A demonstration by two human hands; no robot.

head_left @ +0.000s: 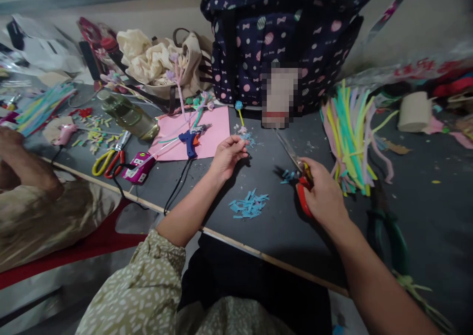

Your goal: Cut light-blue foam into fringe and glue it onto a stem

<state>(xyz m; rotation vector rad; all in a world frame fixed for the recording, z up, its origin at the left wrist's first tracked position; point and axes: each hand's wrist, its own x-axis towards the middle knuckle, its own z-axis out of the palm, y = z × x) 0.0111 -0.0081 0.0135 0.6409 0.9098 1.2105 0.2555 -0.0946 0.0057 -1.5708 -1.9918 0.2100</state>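
Observation:
My right hand (325, 192) is wrapped round the handles of a pair of scissors (291, 150), red and yellow like the pair farther left. The blades point away toward the bag, partly apart. My left hand (229, 156) is closed in a pinch above the dark table; whatever is between the fingertips is too small to make out. Small blue scraps (253, 139) lie just beyond those fingertips. Nearer to me is a loose pile of short blue strips (249, 205), and a few more blue pieces (288, 176) lie beside the scissors.
A blue glue gun (190, 143) rests on a pink sheet (218, 128), its cord crossing the table edge. Around it are a green bottle (129, 116), a purple box (139, 167) and other scissors (109, 162). Colourful fuzzy stems (351, 143) lie right; a patterned bag (244, 54) stands behind.

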